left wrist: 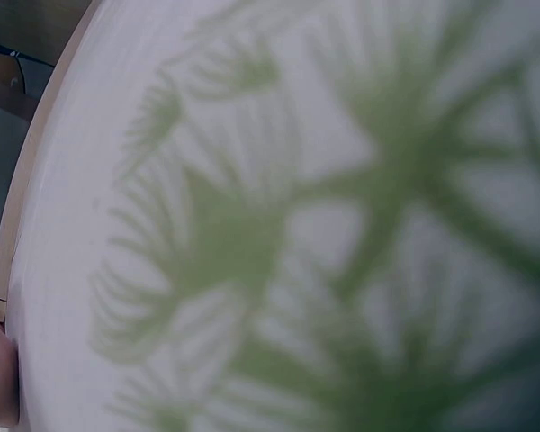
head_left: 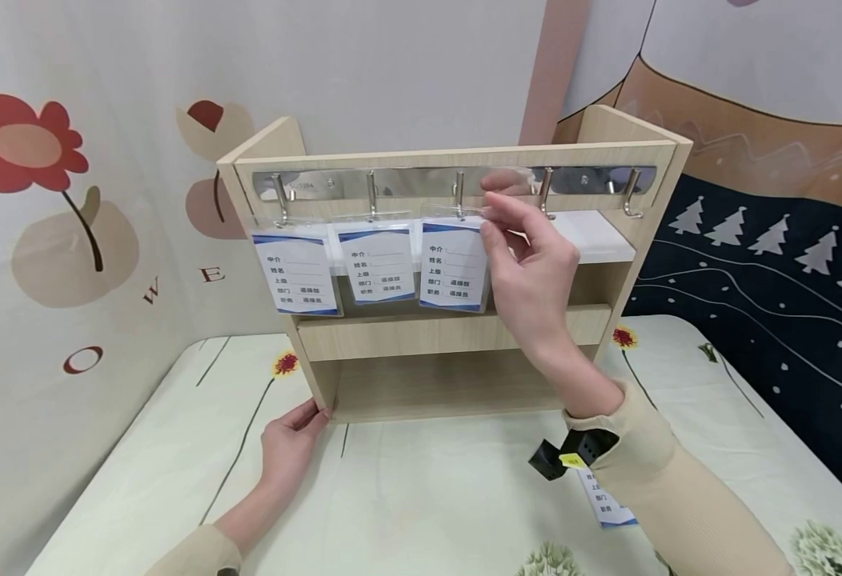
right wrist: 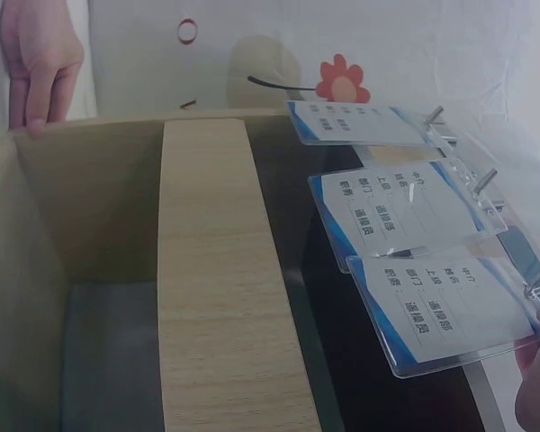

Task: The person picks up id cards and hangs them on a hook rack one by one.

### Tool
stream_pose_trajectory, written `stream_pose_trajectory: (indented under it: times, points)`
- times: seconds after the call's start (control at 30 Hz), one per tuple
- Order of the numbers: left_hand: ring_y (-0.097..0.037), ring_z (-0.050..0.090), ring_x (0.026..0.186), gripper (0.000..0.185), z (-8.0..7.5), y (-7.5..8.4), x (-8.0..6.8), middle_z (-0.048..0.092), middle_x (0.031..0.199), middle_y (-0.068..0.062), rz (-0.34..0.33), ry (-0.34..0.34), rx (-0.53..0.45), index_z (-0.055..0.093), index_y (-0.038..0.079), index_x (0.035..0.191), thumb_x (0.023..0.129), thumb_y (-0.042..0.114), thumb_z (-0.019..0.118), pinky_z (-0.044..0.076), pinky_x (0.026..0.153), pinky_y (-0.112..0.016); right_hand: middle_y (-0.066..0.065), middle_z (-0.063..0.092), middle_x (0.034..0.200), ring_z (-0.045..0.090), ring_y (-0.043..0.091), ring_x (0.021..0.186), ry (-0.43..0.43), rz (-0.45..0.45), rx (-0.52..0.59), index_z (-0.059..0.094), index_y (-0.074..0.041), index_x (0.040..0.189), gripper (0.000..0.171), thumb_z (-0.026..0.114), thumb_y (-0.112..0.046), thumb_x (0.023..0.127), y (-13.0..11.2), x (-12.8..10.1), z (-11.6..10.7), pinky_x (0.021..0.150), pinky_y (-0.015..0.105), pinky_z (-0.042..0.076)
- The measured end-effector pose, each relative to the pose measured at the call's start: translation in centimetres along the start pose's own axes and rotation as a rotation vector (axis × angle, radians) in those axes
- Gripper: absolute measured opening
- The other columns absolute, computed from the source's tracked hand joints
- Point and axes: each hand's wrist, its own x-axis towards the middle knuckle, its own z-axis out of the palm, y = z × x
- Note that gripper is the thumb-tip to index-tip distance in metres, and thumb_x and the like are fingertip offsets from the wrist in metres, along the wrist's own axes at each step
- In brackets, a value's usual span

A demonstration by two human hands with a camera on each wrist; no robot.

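While the right hand (head_left: 529, 272) was raised in front of the wooden shelf (head_left: 450, 336), its thumb and first fingers pinched the top right corner of the third badge (head_left: 454, 266), and the other fingers were loosely bent. This badge hung on the middle hook (head_left: 459, 192) of the metal rail (head_left: 457, 182), which ran along the top board of the shelf. Two more badges hung to the left of it: the first badge (head_left: 295, 274) on the far left hook and the second badge (head_left: 382, 264) on the next one, all three side by side and nearly touching. The two hooks on the right carried nothing.

The left hand (head_left: 290, 445) rested on the table (head_left: 428, 496) at the near left corner of the shelf, its fingertips touching the bottom edge of the side board. The fingers were nearly straight and held nothing (the right wrist view showed them laid against the edge of the board).

One more badge (head_left: 604, 500) lay flat on the table near the right forearm, partly hidden under the sleeve. The table had a pale cloth with printed flowers. The left wrist view was blurred and showed only a green plant pattern.
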Motion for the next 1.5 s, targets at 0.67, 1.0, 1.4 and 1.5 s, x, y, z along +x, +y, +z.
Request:
stream_pose_trajectory:
  times: [0.67, 1.0, 1.4, 1.5]
  points:
    - [-0.026, 0.064, 0.118, 0.038, 0.2, 0.1, -0.1, 0.065, 0.131, -0.021, -0.012, -0.012, -0.005, 0.062, -0.004, 0.136, 0.1, 0.007, 0.065, 0.052, 0.079, -0.009, 0.023, 0.071, 0.114, 0.069, 0.019, 0.102, -0.249, -0.104, -0.093, 0.067, 0.013, 0.121, 0.037, 0.07, 0.021, 0.085, -0.4, -3.1, -6.8, 0.094, 0.028, 0.056]
    - [-0.031, 0.062, 0.123, 0.039, 0.1, 0.2, 0.0, 0.063, 0.134, -0.02, -0.032, -0.021, -0.016, 0.061, -0.002, 0.139, 0.101, 0.009, 0.065, 0.051, 0.08, -0.008, 0.005, 0.073, 0.117, 0.069, 0.012, 0.103, -0.345, 0.042, -0.075, 0.069, 0.008, 0.121, 0.044, 0.066, 0.028, 0.082, 0.4, -6.7, -12.1, 0.092, 0.02, 0.054]
    - [-0.027, 0.062, 0.121, 0.04, -0.1, 0.3, -0.1, 0.063, 0.133, -0.02, -0.036, -0.011, -0.006, 0.061, -0.003, 0.138, 0.101, 0.01, 0.065, 0.051, 0.079, -0.008, -0.007, 0.071, 0.12, 0.067, 0.004, 0.106, -0.384, 0.283, -0.214, 0.067, 0.006, 0.126, 0.041, 0.068, 0.02, 0.087, 2.2, -10.2, -16.4, 0.092, 0.017, 0.052]
    - [-0.029, 0.061, 0.123, 0.04, -0.2, 0.3, -0.2, 0.063, 0.134, -0.02, -0.038, -0.015, -0.005, 0.06, -0.003, 0.139, 0.101, 0.01, 0.065, 0.05, 0.08, -0.007, -0.011, 0.07, 0.122, 0.066, 0.001, 0.107, -0.396, 0.315, -0.249, 0.067, 0.004, 0.128, 0.038, 0.068, 0.014, 0.091, 3.0, -10.8, -17.4, 0.089, 0.015, 0.053]
